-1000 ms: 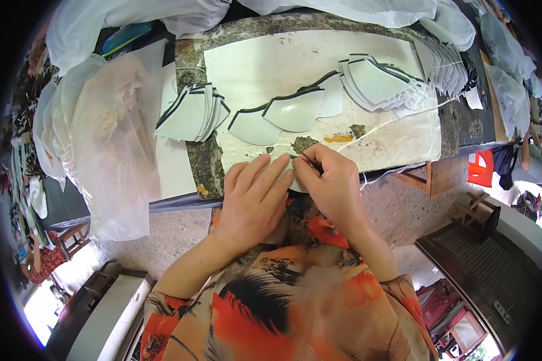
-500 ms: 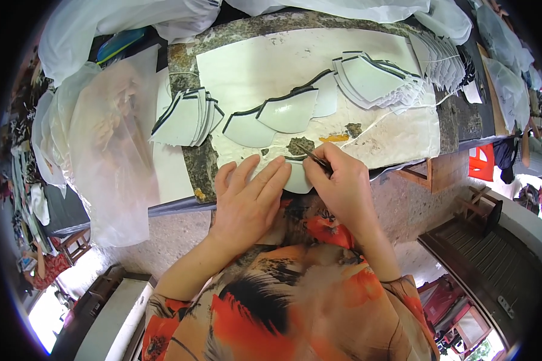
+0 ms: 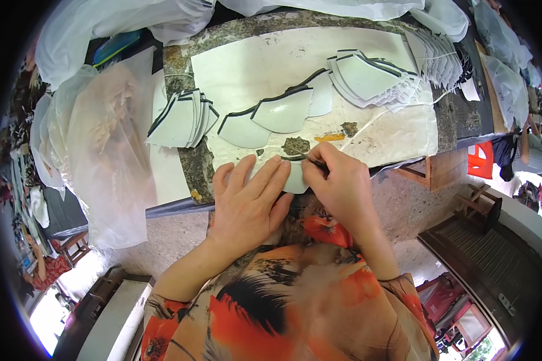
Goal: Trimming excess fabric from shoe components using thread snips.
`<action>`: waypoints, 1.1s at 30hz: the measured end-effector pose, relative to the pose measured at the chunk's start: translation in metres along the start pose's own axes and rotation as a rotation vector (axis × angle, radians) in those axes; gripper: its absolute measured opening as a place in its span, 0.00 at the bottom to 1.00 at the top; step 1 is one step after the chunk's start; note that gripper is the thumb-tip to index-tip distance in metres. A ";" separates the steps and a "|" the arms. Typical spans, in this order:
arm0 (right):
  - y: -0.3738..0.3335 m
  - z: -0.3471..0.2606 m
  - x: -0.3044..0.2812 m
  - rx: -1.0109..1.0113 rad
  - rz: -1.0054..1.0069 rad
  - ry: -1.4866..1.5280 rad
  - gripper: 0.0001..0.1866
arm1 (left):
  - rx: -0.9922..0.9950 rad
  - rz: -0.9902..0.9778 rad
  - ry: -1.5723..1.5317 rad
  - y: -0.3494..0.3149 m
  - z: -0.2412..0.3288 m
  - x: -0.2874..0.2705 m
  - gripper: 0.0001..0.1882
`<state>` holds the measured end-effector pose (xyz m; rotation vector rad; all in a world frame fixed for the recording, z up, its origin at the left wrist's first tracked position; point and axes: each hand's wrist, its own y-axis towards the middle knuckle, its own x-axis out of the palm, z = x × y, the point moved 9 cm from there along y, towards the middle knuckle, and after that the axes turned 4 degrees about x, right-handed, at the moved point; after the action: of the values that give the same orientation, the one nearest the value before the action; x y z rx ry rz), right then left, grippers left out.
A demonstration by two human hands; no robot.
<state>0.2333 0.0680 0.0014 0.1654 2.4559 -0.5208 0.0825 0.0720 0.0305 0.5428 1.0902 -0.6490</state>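
Note:
A pale, curved sheet piece with a dark strip along its top edge (image 3: pixel 296 178) lies at the table's near edge. My left hand (image 3: pixel 247 198) rests flat on its left side, fingers stretched out. In my right hand (image 3: pixel 341 180) is a thin dark pointed tool (image 3: pixel 311 159), pinched between thumb and fingers, its tip at the piece's dark edge. The tool's exact kind cannot be made out. Just beyond, similar dark-edged pieces (image 3: pixel 283 111) lie overlapping in a row.
Stacks of similar pieces stand at left (image 3: pixel 183 120) and right (image 3: pixel 370 78), with a tied bundle (image 3: pixel 433 57) farther right. White paper (image 3: pixel 253 60) with torn spots covers the worktable. Clear plastic sheeting (image 3: pixel 111 150) hangs over the left edge. A wooden bench (image 3: pixel 470 259) stands at lower right.
The tool's tip and my right hand have shifted slightly left along the piece's dark edge. My left hand stays pressed on the piece. The whole view has shifted slightly.

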 end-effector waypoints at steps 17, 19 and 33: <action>0.006 0.017 -0.022 0.038 0.031 0.000 0.08 | 0.041 0.055 0.160 0.003 0.009 0.011 0.26; 0.006 0.018 -0.023 0.027 0.038 0.007 0.08 | 0.042 0.055 0.165 0.004 0.010 0.012 0.26; 0.007 0.024 -0.030 0.070 0.069 -0.005 0.10 | 0.068 -0.048 0.197 0.016 0.018 0.009 0.30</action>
<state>0.2722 0.0652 -0.0001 0.2761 2.4197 -0.5760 0.1081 0.0693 0.0297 0.6509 1.2726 -0.6871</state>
